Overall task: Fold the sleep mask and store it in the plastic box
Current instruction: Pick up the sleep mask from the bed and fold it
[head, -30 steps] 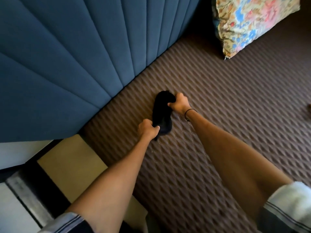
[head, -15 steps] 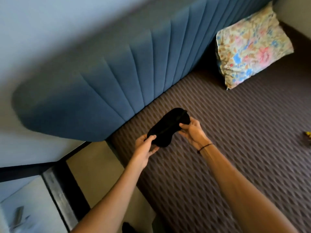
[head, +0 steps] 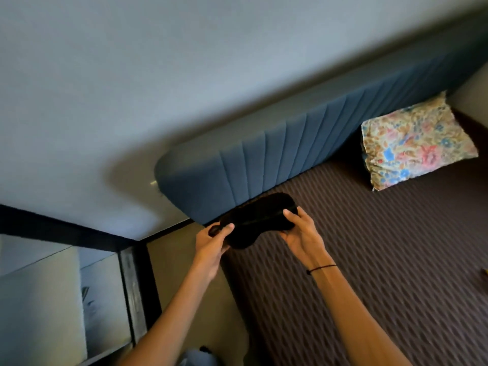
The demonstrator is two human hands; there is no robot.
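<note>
**Count of things in view**

One black mask, held by two hands: left, right. One floral pillow on one bed. One blue headboard. One black wrist band

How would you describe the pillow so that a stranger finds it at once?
Start from the long blue padded headboard along the wall and follow it to the right. At its foot, on the brown patterned bedcover, lies the pillow. It is the only thing with a bright flower print; the sleep mask is plain black.
</note>
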